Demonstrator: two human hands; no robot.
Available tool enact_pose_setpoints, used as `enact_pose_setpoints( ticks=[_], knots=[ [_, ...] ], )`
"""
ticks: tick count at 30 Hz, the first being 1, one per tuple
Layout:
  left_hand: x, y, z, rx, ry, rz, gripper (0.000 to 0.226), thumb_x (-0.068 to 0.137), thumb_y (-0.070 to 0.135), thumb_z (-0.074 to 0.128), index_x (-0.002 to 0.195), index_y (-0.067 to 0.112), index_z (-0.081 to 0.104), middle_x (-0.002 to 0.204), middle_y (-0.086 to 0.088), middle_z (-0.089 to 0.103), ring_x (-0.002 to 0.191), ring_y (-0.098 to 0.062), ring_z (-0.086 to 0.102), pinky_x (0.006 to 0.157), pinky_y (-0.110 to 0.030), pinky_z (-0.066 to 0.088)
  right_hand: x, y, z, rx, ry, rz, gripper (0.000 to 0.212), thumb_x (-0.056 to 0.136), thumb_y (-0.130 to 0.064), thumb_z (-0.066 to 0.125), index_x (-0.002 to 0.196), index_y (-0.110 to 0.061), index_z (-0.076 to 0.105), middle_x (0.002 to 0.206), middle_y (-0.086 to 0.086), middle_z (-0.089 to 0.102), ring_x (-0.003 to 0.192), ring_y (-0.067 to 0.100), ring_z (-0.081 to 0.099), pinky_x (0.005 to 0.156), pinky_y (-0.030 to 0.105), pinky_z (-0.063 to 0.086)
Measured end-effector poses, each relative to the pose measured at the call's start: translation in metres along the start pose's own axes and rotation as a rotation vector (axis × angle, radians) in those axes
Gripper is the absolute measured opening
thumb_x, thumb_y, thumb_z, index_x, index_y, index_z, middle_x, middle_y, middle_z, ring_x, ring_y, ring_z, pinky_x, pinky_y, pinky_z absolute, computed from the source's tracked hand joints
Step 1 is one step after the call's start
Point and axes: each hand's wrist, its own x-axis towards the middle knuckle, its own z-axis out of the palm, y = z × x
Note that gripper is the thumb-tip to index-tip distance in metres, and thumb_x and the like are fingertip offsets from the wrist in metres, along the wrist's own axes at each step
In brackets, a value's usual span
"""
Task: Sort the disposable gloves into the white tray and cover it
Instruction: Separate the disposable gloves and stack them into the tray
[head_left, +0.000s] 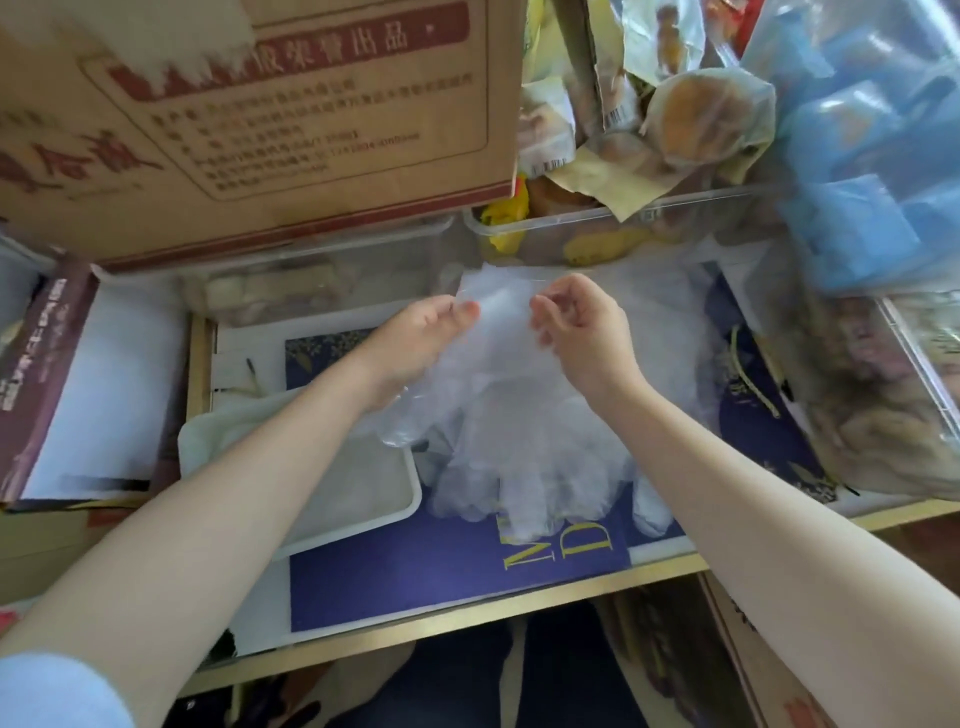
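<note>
Cluttered tabletop (467, 582): thin, translucent, crinkled disposable gloves (524, 415) right of white tray (410, 499), top edge pinched by left hand (415, 338) and right hand (587, 332).

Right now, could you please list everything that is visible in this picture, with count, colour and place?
disposable gloves: a bunch, count unclear, clear plastic, hanging from both hands over the blue sheet
white tray: one, white, low on the table under the left forearm
blue sheet: one, dark blue with gold letters, on the table
cardboard box: one, brown with red print, upper left
clear bin: one, transparent, behind the gloves, holding wrapped snacks
blue plastic bag: one, light blue, upper right
dark box: one, dark maroon with white inside, left
left hand: one, pinching the gloves' top edge
right hand: one, pinching the same edge
</note>
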Motion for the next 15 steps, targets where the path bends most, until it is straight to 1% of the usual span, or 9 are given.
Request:
enact_pose_setpoints(
  ticks=[2, 5, 7, 8, 9, 11, 12, 14, 15],
  knots=[
    [0.001, -0.001, -0.003, 0.086, -0.051, 0.050, 0.015, 0.093, 0.024, 0.056, 0.101, 0.014, 0.062, 0.096, -0.005, 0.067, 0.085, -0.015, 0.062, 0.079, -0.029, 0.048, 0.003, 0.002, 0.001, 0.008, 0.013, -0.003, 0.023, 0.091, -0.014, 0.057, 0.072, -0.023, 0.050, 0.067, -0.003, 0.060, 0.052, 0.010, 0.052, 0.052, 0.019, 0.042],
    [0.004, -0.003, -0.006, 0.157, -0.034, 0.100, 0.011, 0.090, 0.015, 0.059, 0.090, 0.005, 0.060, 0.084, -0.008, 0.061, 0.076, -0.017, 0.054, 0.074, -0.034, 0.043, 0.004, 0.004, -0.004, 0.046, -0.008, -0.017, 0.021, 0.089, -0.008, 0.058, 0.074, -0.023, 0.052, 0.072, -0.003, 0.060, 0.055, 0.009, 0.054, 0.054, 0.018, 0.042],
    [0.004, -0.002, -0.007, 0.150, -0.028, 0.112, 0.010, 0.090, 0.014, 0.059, 0.082, 0.008, 0.060, 0.078, -0.007, 0.057, 0.072, -0.016, 0.049, 0.070, -0.034, 0.040, 0.003, 0.011, -0.010, 0.008, -0.003, -0.038, 0.017, 0.086, -0.008, 0.062, 0.090, -0.023, 0.056, 0.089, -0.004, 0.060, 0.077, 0.009, 0.055, 0.069, 0.020, 0.043],
    [0.003, 0.000, -0.007, 0.136, -0.031, 0.115, 0.012, 0.090, 0.014, 0.059, 0.079, 0.014, 0.060, 0.077, -0.005, 0.057, 0.072, -0.015, 0.049, 0.069, -0.034, 0.040, 0.003, 0.014, -0.013, -0.046, 0.020, -0.043, 0.028, 0.084, -0.012, 0.066, 0.107, -0.023, 0.054, 0.105, -0.005, 0.057, 0.092, 0.007, 0.052, 0.079, 0.018, 0.042],
    [0.002, 0.001, -0.008, 0.113, -0.035, 0.127, 0.014, 0.090, 0.014, 0.059, 0.077, 0.020, 0.060, 0.077, -0.003, 0.059, 0.072, -0.015, 0.050, 0.070, -0.032, 0.040, 0.003, 0.018, -0.018, -0.090, 0.037, -0.019, 0.050, 0.082, -0.018, 0.069, 0.125, -0.022, 0.045, 0.122, -0.004, 0.050, 0.107, 0.007, 0.046, 0.088, 0.016, 0.038],
    [0.000, 0.006, -0.010, 0.063, -0.055, 0.172, 0.014, 0.090, 0.013, 0.059, 0.078, 0.021, 0.060, 0.076, 0.001, 0.061, 0.072, -0.011, 0.053, 0.069, -0.024, 0.042, 0.002, 0.020, -0.028, 0.001, -0.039, 0.108, 0.079, 0.080, -0.025, 0.072, 0.143, -0.021, 0.024, 0.142, -0.003, 0.035, 0.125, 0.005, 0.036, 0.099, 0.016, 0.032],
    [-0.002, 0.009, -0.011, 0.028, -0.071, 0.186, 0.011, 0.089, 0.014, 0.060, 0.080, 0.019, 0.060, 0.074, 0.004, 0.062, 0.070, -0.007, 0.054, 0.067, -0.019, 0.043, 0.003, 0.024, -0.032, 0.103, -0.111, 0.169, 0.072, 0.082, -0.024, 0.070, 0.140, -0.018, 0.028, 0.138, 0.000, 0.040, 0.121, 0.003, 0.042, 0.096, 0.014, 0.035],
    [-0.003, 0.011, -0.015, -0.044, -0.108, 0.179, 0.009, 0.085, 0.020, 0.061, 0.086, 0.012, 0.062, 0.074, 0.008, 0.063, 0.067, -0.004, 0.057, 0.061, -0.015, 0.044, 0.004, 0.025, -0.040, 0.219, -0.257, 0.284, 0.027, 0.087, -0.021, 0.064, 0.107, -0.009, 0.051, 0.098, 0.001, 0.057, 0.084, -0.001, 0.058, 0.071, 0.007, 0.042],
    [-0.004, 0.010, -0.017, -0.078, -0.125, 0.173, 0.016, 0.082, 0.024, 0.062, 0.089, 0.009, 0.062, 0.076, 0.006, 0.064, 0.068, -0.005, 0.059, 0.061, -0.016, 0.046, 0.004, 0.025, -0.044, 0.208, -0.309, 0.307, 0.021, 0.085, -0.024, 0.064, 0.094, -0.009, 0.052, 0.083, -0.003, 0.056, 0.071, 0.000, 0.056, 0.062, 0.008, 0.042]
  ],
)
